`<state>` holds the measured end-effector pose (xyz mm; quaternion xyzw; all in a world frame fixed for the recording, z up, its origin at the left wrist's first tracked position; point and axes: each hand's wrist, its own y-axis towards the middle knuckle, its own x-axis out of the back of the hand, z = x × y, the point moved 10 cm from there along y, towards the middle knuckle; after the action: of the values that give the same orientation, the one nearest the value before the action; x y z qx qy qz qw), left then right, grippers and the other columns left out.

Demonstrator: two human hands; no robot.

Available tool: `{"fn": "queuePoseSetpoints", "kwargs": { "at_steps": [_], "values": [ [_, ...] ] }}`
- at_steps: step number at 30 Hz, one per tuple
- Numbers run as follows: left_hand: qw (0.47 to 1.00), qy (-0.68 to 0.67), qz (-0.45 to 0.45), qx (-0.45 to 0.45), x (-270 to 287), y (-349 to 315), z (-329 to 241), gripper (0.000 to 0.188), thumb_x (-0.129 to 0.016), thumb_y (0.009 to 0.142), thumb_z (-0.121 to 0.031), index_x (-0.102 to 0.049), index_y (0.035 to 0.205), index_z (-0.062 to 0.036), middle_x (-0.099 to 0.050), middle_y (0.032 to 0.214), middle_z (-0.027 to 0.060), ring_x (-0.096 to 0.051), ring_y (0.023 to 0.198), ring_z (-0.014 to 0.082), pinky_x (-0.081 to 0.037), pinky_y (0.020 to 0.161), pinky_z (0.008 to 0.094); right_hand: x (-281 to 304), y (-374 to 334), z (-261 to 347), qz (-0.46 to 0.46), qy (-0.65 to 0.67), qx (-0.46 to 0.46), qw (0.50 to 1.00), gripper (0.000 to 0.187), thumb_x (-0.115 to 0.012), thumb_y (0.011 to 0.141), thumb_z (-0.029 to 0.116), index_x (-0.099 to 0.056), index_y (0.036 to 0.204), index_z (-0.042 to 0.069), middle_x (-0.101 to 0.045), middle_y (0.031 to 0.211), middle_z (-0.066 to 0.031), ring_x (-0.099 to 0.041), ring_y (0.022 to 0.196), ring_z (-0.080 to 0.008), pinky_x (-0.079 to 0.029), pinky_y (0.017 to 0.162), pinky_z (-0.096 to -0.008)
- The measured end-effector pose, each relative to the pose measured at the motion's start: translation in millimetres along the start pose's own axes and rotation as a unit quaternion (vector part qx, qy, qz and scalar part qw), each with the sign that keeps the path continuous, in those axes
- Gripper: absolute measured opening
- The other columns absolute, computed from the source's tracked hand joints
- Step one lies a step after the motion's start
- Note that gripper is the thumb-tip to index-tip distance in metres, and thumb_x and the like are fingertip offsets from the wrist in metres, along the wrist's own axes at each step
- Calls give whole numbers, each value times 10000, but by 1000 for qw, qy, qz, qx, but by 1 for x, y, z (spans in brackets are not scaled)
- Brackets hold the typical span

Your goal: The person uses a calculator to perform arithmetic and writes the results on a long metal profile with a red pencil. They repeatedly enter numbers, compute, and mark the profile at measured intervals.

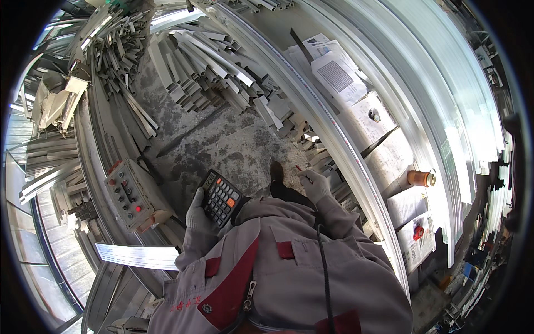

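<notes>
My left hand [197, 215], in a grey glove, is closed on the left edge of a black calculator [221, 201]. The calculator's keys face up, dark apart from a few orange ones, and its display shows digits. Over by the bench my right hand [316, 186], gloved too, has its fingers drawn together round a slim pen [298, 167] with a reddish end. Only the tip of this pen sticks out past the fingers. The two hands are apart, one on each side of my body.
Left of me stands a control box [129, 195] with buttons and a lit red lamp. Metal profiles [194, 67] lie piled ahead. Along the right runs a bench with a long measuring scale [311, 92], paper sheets [340, 78], a tape roll [374, 115] and an amber jar [421, 178].
</notes>
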<state>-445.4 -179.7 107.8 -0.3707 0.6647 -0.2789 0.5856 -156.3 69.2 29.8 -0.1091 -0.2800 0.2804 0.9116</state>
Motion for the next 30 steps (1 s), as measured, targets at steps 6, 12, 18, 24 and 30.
{"fn": "queuePoseSetpoints", "kwargs": {
  "at_steps": [6,12,18,24,30],
  "values": [
    [998,11,-29,-48,-66,28,-61,476,-541,1130,-474,-708,1257,-47,-790,1155,155,-781,1046,336,-634,990,536,-13,68,40,24,3,16,1000,298,-700,963,259,-792,1199,100,-801,1060,-191,-772,1019,-343,-589,919,-424],
    [999,40,-23,-18,-112,76,-105,449,-538,1141,-433,-658,1326,-42,-778,1169,153,-788,1015,331,-673,903,520,-39,116,41,63,72,-32,995,331,-640,1002,246,-780,1234,55,-803,1044,-174,-774,992,-297,-584,927,-399],
    [995,92,-17,-29,-137,152,-204,387,-572,1134,-370,-656,1314,-38,-777,1133,169,-796,960,311,-692,841,505,-69,162,55,35,103,-99,989,313,-583,1040,173,-789,1225,28,-768,927,-59,-708,839,-141,-571,789,-323],
    [990,137,13,3,-171,217,-331,381,-557,1140,-361,-667,1284,-27,-786,1116,179,-804,926,326,-699,837,510,-120,200,109,-75,131,-173,973,274,-617,1029,162,-802,1174,22,-741,838,-29,-675,731,-102,-544,691,-296],
    [982,174,50,45,-208,264,-424,352,-561,1141,-303,-653,1326,-18,-780,1138,190,-803,951,325,-701,857,510,-167,211,183,-114,85,-178,974,238,-662,1017,173,-807,1180,77,-760,837,-56,-701,765,-115,-571,728,-317]
  ]
}}
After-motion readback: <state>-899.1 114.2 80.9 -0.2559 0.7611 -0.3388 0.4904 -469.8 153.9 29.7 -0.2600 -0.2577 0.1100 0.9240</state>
